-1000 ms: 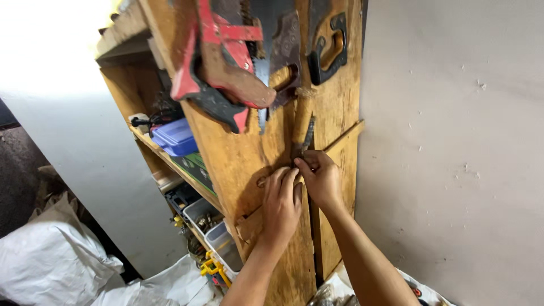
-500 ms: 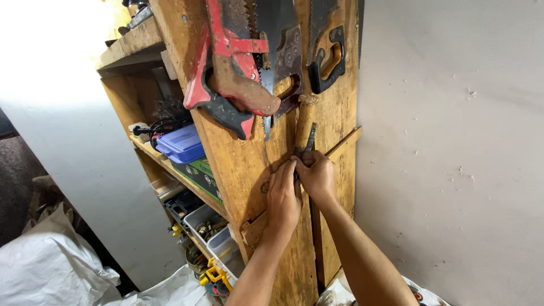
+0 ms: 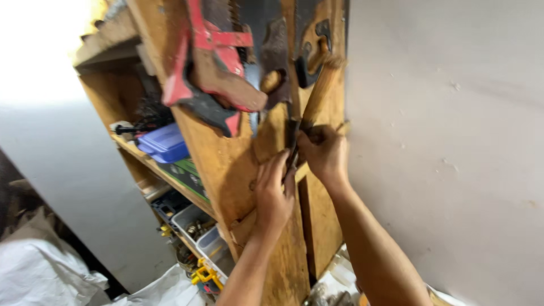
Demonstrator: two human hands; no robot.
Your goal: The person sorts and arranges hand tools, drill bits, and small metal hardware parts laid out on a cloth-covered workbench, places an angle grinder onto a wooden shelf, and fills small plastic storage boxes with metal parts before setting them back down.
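Head view: our right hand (image 3: 324, 154) closes its fingers on a dark tool (image 3: 291, 141); our left hand (image 3: 274, 195) presses flat below. Handsaws (image 3: 226, 85) hanging above our fingers could get knocked loose.

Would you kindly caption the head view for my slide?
Left hand and right hand grip a dark tool against a plywood shelf side hung with saws.

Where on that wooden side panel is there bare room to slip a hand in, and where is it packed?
Bare plywood panel lies between the red saw handle above and the left hand; more bare board below both wrists. Crowded: the top, where saws overlap, and around the right hand on the dark tool. The shelves hold a blue box and bins.
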